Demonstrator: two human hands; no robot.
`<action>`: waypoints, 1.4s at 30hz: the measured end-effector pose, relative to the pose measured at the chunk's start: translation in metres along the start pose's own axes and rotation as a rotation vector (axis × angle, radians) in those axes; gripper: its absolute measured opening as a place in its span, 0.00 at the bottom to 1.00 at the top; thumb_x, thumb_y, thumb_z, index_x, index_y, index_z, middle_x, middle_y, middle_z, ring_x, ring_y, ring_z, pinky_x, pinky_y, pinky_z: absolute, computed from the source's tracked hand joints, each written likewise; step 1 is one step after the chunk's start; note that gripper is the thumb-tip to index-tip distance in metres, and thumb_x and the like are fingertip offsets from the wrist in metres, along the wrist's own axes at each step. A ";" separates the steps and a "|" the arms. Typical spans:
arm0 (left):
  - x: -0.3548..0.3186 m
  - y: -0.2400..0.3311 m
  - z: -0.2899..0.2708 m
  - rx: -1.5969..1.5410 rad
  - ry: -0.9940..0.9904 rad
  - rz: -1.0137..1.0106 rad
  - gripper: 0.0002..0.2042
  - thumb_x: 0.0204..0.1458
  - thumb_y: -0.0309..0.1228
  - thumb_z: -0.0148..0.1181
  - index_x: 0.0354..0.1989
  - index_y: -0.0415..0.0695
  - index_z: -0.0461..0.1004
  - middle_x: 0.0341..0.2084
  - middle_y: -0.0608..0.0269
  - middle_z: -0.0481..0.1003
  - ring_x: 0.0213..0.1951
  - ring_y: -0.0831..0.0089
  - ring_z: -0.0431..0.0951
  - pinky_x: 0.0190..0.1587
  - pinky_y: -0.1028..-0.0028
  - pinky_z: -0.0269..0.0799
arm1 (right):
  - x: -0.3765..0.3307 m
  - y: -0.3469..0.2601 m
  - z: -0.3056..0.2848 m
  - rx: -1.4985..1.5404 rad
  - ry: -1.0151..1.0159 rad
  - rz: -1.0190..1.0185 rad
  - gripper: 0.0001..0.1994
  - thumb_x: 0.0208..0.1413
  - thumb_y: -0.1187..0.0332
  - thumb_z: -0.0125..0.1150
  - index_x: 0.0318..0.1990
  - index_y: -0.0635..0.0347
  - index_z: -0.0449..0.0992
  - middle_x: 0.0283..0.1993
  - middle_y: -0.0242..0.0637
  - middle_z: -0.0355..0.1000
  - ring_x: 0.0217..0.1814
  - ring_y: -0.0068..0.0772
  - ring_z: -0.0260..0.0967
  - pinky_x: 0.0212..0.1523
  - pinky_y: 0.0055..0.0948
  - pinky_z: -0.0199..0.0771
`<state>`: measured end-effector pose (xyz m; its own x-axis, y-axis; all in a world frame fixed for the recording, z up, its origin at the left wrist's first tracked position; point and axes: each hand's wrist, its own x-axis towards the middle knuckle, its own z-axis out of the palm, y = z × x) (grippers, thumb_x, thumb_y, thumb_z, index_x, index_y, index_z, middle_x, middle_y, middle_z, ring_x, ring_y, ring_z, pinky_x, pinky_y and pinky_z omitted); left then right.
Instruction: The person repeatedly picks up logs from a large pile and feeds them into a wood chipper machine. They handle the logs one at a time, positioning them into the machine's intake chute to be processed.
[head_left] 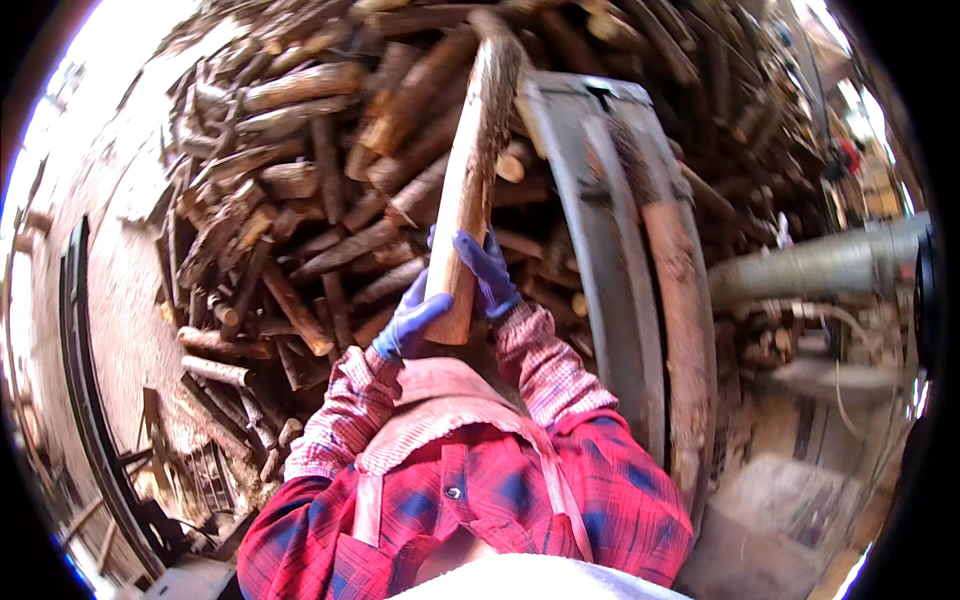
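A long log (468,180), partly stripped of bark, is held up in front of my body and points away from me. My left hand (412,315), in a purple glove, wraps its near end from the left. On the other side, my right hand (487,272), also gloved, grips the log a little farther up. The pale, smooth near end faces me, while rough bark covers the far part. Just right of the log stands a grey metal trough (580,220) with another long log (672,260) lying along it.
A large pile of logs and branches (300,200) fills the space ahead and to the left. At the right runs a thick metal pipe (820,260), with a thin hose (840,385) below it. A dark metal rail (85,350) stands at the far left.
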<state>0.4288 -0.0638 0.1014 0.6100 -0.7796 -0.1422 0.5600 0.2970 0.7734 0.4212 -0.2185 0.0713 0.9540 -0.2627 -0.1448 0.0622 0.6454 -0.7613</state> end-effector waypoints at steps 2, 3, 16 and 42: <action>0.011 -0.028 0.018 0.299 -0.053 -0.005 0.35 0.53 0.43 0.62 0.64 0.36 0.57 0.56 0.57 0.68 0.57 0.69 0.67 0.62 0.67 0.61 | -0.025 -0.041 -0.024 -0.156 0.075 -0.142 0.34 0.50 0.67 0.69 0.64 0.56 0.59 0.52 0.34 0.67 0.50 0.27 0.67 0.50 0.29 0.71; 0.014 -0.040 0.030 0.480 -0.054 0.003 0.34 0.54 0.41 0.62 0.64 0.35 0.58 0.55 0.56 0.68 0.57 0.69 0.67 0.62 0.67 0.60 | -0.040 -0.063 -0.035 -0.226 0.107 -0.223 0.34 0.50 0.68 0.70 0.64 0.57 0.59 0.52 0.34 0.67 0.50 0.27 0.66 0.50 0.29 0.71; -0.043 -0.108 0.048 0.555 0.331 -0.117 0.28 0.52 0.35 0.64 0.59 0.37 0.64 0.41 0.60 0.77 0.41 0.75 0.75 0.46 0.76 0.71 | 0.053 -0.370 -0.162 -1.392 0.360 -0.866 0.38 0.46 0.46 0.69 0.58 0.60 0.65 0.51 0.47 0.72 0.50 0.45 0.73 0.51 0.39 0.72; -0.156 -0.170 -0.436 0.711 0.984 -0.841 0.31 0.39 0.51 0.68 0.45 0.37 0.77 0.39 0.44 0.78 0.46 0.53 0.79 0.50 0.64 0.72 | -0.013 -0.106 -0.214 -2.569 0.232 -0.379 0.38 0.57 0.56 0.60 0.67 0.70 0.52 0.70 0.59 0.47 0.72 0.57 0.47 0.70 0.51 0.51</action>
<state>0.4831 0.2472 -0.2766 0.5417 0.1835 -0.8203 0.7249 -0.5959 0.3454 0.3398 -0.4370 0.0184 0.9524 -0.2430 0.1838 -0.2922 -0.8997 0.3244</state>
